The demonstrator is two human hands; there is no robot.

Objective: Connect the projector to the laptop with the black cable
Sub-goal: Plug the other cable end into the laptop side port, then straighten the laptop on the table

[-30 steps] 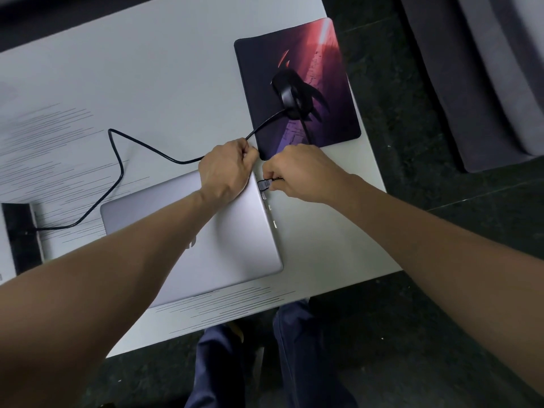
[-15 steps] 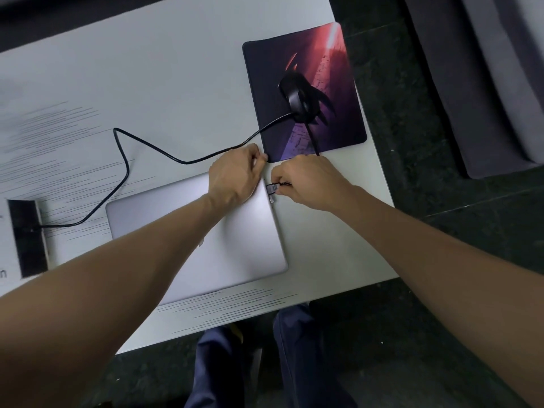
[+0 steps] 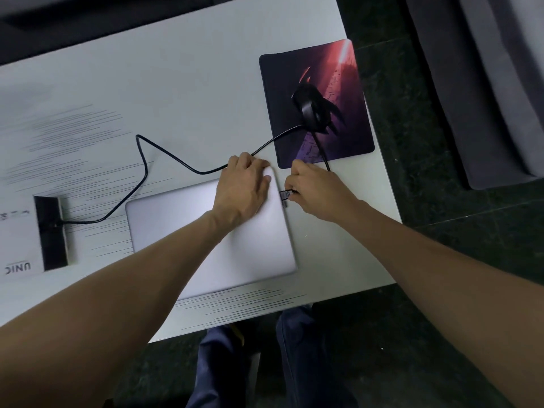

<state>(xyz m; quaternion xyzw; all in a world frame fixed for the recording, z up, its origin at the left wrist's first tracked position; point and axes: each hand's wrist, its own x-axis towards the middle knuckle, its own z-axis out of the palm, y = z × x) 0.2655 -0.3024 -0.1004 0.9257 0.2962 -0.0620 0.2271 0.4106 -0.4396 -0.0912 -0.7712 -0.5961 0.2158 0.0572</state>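
Observation:
A closed silver laptop (image 3: 182, 228) lies on the white table (image 3: 182, 83). My left hand (image 3: 243, 187) rests flat on its far right corner, fingers spread, holding nothing. My right hand (image 3: 316, 191) pinches the plug of the black cable (image 3: 141, 160) right at the laptop's right edge. From there the cable loops over the mouse pad, passes behind my left hand, bends across the table and ends at the projector (image 3: 51, 231), a white box with a black face at the left edge.
A dark purple and red mouse pad (image 3: 338, 83) lies at the table's far right corner with a black mouse (image 3: 309, 108) on it. The table's right edge drops to a dark floor. A grey seat (image 3: 485, 83) stands to the right. My knees show below the front edge.
The view has shifted slightly. My left hand has flattened on the laptop's corner. My right hand stays at the laptop's right edge with the plug.

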